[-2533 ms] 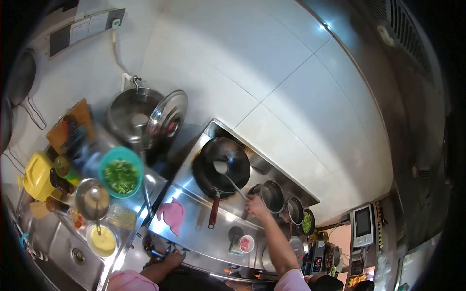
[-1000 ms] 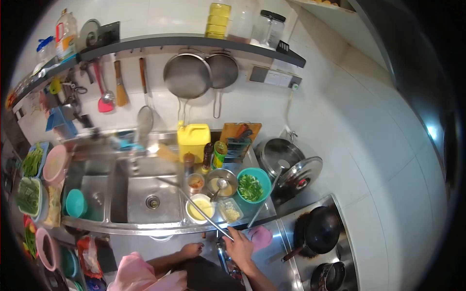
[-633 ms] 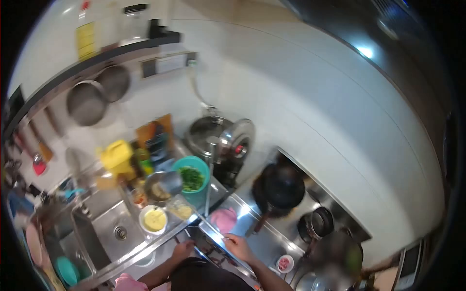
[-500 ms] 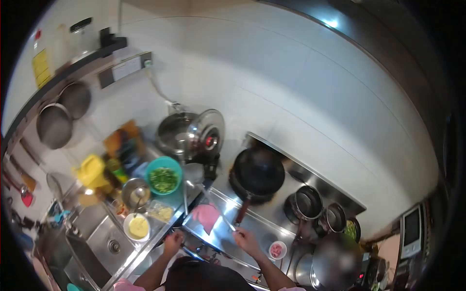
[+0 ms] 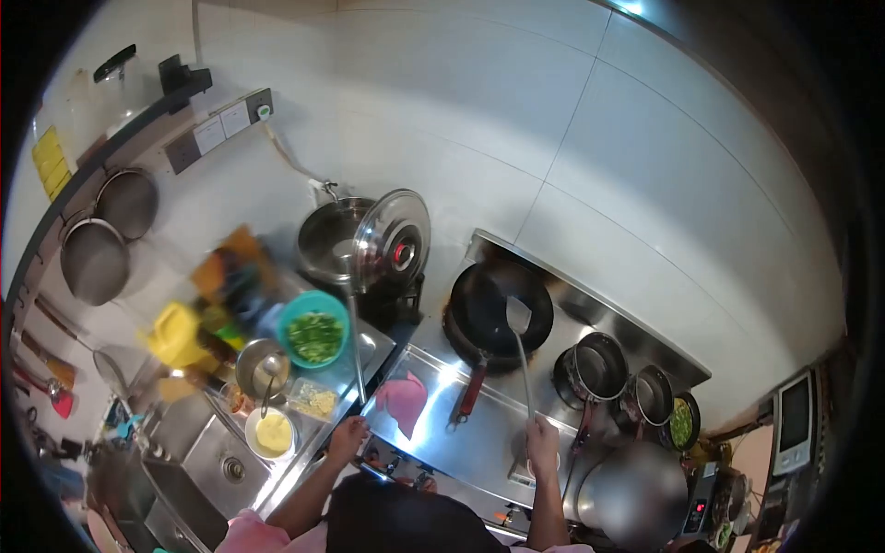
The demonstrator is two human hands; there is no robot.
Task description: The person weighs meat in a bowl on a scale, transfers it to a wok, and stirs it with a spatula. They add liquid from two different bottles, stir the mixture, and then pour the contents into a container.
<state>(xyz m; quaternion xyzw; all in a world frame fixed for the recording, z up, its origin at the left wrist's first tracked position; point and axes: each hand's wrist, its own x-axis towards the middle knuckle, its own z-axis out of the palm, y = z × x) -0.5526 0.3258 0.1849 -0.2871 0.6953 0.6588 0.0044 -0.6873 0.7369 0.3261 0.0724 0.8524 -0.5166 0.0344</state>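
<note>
"Left hand first, low and just beside the front edge of the steel counter, fingers curled in."

"Gripping anything?"

"Can't tell from this angle! On rightward: pink cloth, crumpled on the bright steel of the stove."

"Then the black wok, sitting at the back, red-brown handle angled out toward the person."

"And over the wok's right side, the blade of a turner, its long shaft running down to..."

"...the right hand, closed around it!"

"Blade touching the wok?"

"Can't say from up here. Farther right, two dark pots side by side, then a pan of chopped greens."
</note>
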